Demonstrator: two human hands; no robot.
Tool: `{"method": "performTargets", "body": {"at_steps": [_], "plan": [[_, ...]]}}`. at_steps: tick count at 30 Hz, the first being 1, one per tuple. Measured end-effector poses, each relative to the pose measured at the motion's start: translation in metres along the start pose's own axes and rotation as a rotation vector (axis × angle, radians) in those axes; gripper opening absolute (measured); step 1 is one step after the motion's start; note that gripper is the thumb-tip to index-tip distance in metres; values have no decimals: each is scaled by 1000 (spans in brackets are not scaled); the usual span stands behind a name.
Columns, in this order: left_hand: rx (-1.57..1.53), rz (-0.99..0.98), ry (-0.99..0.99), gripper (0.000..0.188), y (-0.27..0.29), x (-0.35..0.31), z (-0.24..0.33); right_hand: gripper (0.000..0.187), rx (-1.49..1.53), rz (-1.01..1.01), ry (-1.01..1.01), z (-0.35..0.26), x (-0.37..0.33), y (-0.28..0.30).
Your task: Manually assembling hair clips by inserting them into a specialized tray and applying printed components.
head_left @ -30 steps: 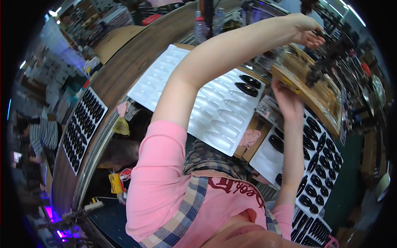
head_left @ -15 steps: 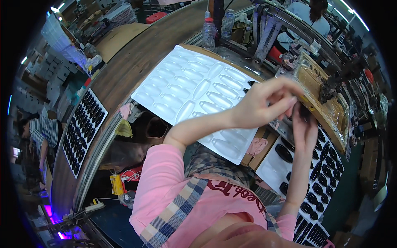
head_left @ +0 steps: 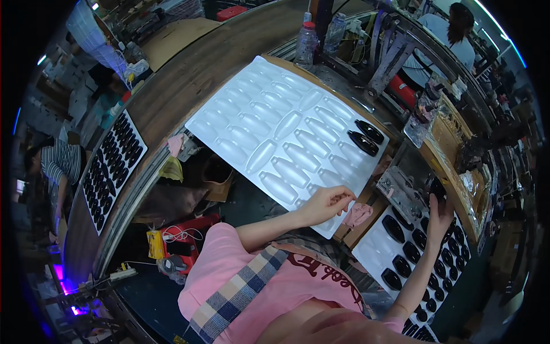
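Observation:
My left hand point(head_left: 326, 204) hovers by the near edge of a large white moulded tray point(head_left: 269, 123), its fingers curled in and no object showing in them. Two glossy black oval pieces point(head_left: 363, 143) lie in the hollows at that tray's right corner. Farther right, my right hand point(head_left: 440, 221) is closed on another black oval piece point(head_left: 436, 188), beside a metal plate point(head_left: 404, 192) of the machine. Below my right forearm is a second white tray point(head_left: 372, 246) with several similar black pieces point(head_left: 393, 229); the forearm covers part of it.
A crumpled pink cloth point(head_left: 358, 215) sits between the trays. A slanted wooden board point(head_left: 452, 172) borders my right hand. At the back stands a red-capped plastic jar point(head_left: 307, 45). Another filled tray point(head_left: 114, 169) is at far left, near a person in stripes point(head_left: 60, 169).
My hands were close together over the right side. The left has drawn back toward me and the right has lowered slightly, uncovering the two black pieces in the large tray.

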State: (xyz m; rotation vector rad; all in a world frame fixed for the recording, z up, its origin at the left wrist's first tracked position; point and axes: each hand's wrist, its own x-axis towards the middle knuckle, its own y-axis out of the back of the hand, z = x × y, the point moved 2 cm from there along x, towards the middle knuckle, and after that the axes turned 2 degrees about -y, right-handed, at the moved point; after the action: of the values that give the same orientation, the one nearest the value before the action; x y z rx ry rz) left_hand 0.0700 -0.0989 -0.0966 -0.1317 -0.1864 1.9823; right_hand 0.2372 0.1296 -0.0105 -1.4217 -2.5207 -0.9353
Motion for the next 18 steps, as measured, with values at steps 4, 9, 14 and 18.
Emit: {"method": "performTargets", "body": {"at_steps": [4,9,14,18], "plan": [[32,-33,0,18,-1,-7,-8,38,-301,-181,-18,-18,13,-22],[66,-14,-37,18,1,-6,-13,43,-423,-206,128,-16,15,-29],[56,-36,-64,17,-3,-9,-7,42,-512,-262,118,-29,15,-30],[5,-32,-58,17,-3,-10,-16,42,-503,-244,142,-31,13,-35]]}}
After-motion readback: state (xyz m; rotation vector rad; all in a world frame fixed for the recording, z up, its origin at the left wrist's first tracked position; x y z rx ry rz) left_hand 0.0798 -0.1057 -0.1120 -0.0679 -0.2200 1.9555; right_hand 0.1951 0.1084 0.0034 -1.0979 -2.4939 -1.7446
